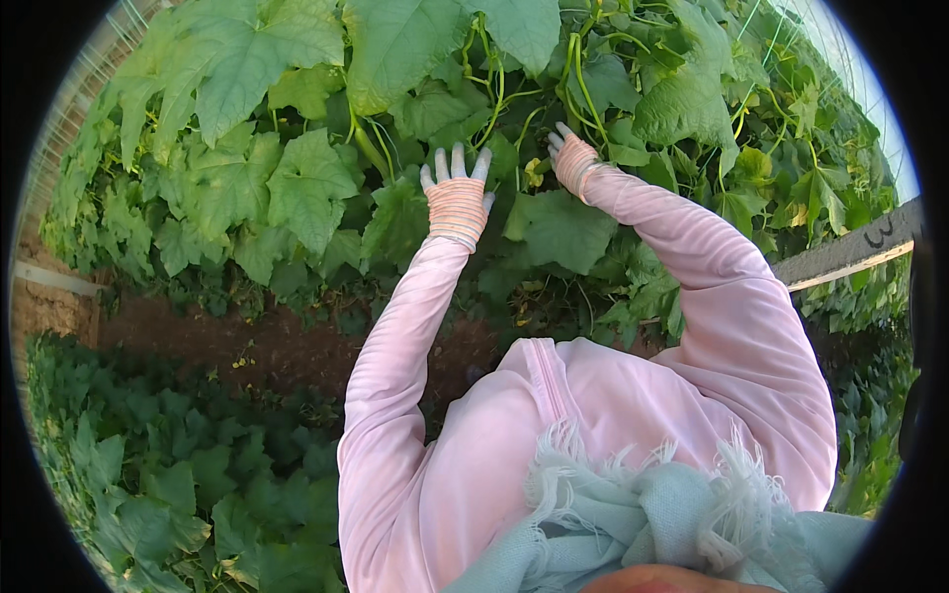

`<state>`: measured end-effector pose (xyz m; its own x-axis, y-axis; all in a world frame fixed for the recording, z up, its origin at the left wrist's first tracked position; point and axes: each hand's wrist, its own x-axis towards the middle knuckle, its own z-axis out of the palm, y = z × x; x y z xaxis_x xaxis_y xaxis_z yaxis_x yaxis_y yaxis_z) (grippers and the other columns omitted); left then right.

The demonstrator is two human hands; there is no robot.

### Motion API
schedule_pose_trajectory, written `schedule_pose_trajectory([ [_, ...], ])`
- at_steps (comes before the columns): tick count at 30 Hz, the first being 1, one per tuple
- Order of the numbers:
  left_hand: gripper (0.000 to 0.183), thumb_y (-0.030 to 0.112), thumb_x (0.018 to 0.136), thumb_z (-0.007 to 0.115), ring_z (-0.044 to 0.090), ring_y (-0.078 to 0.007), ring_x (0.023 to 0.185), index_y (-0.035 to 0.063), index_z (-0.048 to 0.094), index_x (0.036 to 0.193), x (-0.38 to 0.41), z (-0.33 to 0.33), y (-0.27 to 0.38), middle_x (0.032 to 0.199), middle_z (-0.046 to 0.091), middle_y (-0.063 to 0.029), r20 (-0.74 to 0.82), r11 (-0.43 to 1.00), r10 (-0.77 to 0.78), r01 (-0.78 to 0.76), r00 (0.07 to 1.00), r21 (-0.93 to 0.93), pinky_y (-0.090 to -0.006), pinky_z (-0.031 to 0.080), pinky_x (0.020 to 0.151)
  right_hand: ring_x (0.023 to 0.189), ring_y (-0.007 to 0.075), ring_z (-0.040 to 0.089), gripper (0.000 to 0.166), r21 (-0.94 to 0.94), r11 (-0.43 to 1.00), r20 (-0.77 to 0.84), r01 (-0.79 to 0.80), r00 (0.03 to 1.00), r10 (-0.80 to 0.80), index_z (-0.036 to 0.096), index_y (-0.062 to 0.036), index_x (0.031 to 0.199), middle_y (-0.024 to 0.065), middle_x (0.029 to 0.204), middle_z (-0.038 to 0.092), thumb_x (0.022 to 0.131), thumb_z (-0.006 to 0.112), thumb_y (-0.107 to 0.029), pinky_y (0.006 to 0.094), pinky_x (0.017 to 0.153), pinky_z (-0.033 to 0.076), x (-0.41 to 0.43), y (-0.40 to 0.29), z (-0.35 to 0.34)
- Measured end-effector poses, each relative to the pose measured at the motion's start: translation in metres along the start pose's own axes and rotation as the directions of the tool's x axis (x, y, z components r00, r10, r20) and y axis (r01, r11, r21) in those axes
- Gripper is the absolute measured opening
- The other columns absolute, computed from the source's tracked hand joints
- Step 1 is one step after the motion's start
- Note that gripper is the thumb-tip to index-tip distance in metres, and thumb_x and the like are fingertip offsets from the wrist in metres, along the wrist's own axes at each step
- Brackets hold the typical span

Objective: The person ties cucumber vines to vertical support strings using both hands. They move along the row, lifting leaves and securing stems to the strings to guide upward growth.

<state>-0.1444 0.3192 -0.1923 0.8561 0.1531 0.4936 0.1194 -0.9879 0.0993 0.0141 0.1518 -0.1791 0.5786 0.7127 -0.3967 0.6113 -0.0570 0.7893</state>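
My left hand (457, 194), in a glove with pale fingers and an orange-striped back, is spread among the broad leaves of a climbing gourd vine (311, 185). Its fingers are apart and nothing shows in them. Just left of its fingertips hangs a slender green fruit (368, 150), partly behind leaves. My right hand (575, 160), gloved the same way, reaches into the foliage beside several thin green stems (582, 81). Its palm side is hidden, so any hold on a stem or leaf cannot be seen. A yellowed flower or leaf (534, 172) sits between the hands.
Brown soil (296, 341) forms a path below the vines. Another row of leafy plants (170, 482) grows at the lower left. A grey beam (849, 248) with a painted mark juts in at the right. Strings (771, 44) run through the foliage at the upper right.
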Motion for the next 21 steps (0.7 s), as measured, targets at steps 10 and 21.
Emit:
schedule_pose_trajectory([
  [10, 0.05, 0.024, 0.069, 0.067, 0.044, -0.0287, 0.115, 0.0135, 0.054, 0.115, -0.026, -0.009, 0.031, 0.122, 0.048, -0.01, -0.286, 0.946, 0.276, -0.312, 0.918, -0.088, -0.0482, 0.034, 0.094, 0.097, 0.0276, 0.059, 0.03, 0.599, 0.799, -0.296, 0.064, 0.944, 0.147, 0.061, -0.0079, 0.104, 0.0113, 0.106, 0.061, 0.081, 0.055, -0.025, 0.0398, 0.077, 0.047, -0.07, 0.01, -0.02],
  [21, 0.059, 0.04, 0.08, 0.061, 0.042, -0.0346, 0.123, 0.0232, 0.041, 0.132, -0.041, 0.056, 0.11, 0.145, 0.02, -0.0217, 0.763, 0.937, 0.138, 0.165, 0.632, -0.307, -0.0429, 0.039, 0.097, 0.108, 0.0349, 0.055, 0.068, 0.897, 0.337, 0.223, -0.287, 0.951, 0.217, 0.019, -0.022, 0.144, 0.0205, 0.118, 0.056, 0.086, 0.053, -0.035, 0.0453, 0.09, 0.043, -0.033, 0.019, -0.029],
])
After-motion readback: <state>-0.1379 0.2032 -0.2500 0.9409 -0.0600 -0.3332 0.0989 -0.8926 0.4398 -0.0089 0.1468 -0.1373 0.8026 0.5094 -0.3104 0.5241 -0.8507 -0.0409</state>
